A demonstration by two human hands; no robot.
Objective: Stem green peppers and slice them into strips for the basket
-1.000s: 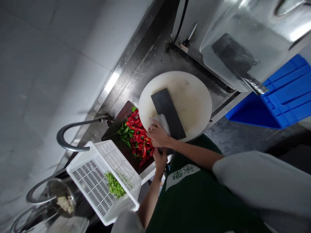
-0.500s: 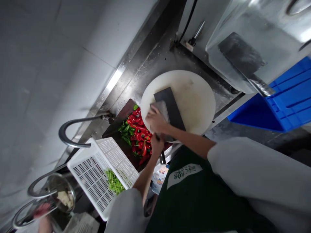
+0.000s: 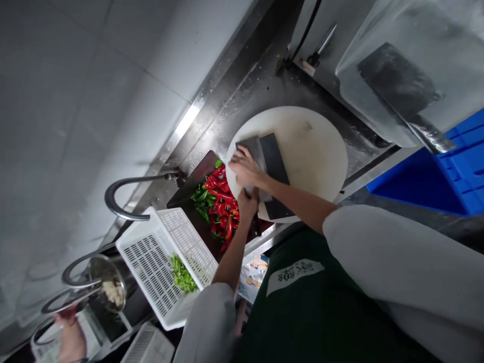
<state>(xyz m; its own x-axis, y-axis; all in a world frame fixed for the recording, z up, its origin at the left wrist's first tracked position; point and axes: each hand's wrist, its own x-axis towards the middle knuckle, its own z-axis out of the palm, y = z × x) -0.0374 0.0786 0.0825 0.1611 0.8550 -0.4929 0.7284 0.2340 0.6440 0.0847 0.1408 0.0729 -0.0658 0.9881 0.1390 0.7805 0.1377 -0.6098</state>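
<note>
My left hand (image 3: 248, 203) is closed around the dark handle (image 3: 257, 225) of a cleaver. The broad grey blade (image 3: 260, 156) lies nearly flat, partly over a dark rectangular whetstone (image 3: 278, 169). My right hand (image 3: 246, 167) presses on the blade with its fingers laid across it, covering part of the metal. Both blade and stone rest on a round white cutting board (image 3: 313, 161). Beside the board, left of my hands, a sink (image 3: 177, 195) holds red peppers (image 3: 226, 209) and some green peppers (image 3: 202, 201).
A white perforated basket (image 3: 151, 272) with chopped greens (image 3: 182, 275) sits at the sink's left. Curved taps (image 3: 113, 194) reach over from the wall. Another cleaver (image 3: 401, 83) lies at upper right, near a blue crate (image 3: 419, 184). Another person's hand (image 3: 68, 320) shows at lower left.
The blade has shifted slightly up relative to the stone, with both my hands moving along with it. The whole view has swung a little. The other person's hand has come further into view.
</note>
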